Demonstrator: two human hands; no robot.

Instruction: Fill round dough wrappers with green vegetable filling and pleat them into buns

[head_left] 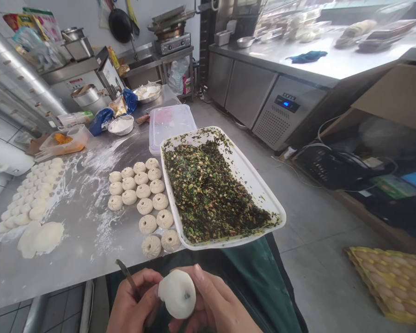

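In my right hand [217, 300] rests a round white bun [176, 291], its smooth dough marked by a dark greenish spot. The fingers curl around it, the thumb on its upper right side. My left hand [135, 300] is closed around a slim metal tool [125, 274], whose lower end is hidden in the grip. The thumb and forefinger of that hand touch the bun's left edge. Just beyond both hands stands a white tub [280, 221] of chopped green filling [211, 189]. Several pleated buns [143, 191] sit in rows left of the tub.
Flat dough wrappers [41, 238] and rows of small dough pieces [34, 194] lie on the floured steel table [83, 240]. Behind are a bowl of flour [121, 125], a clear lidded box [171, 121] and a plastic container [67, 141]. Egg trays [391, 282] are low at right.
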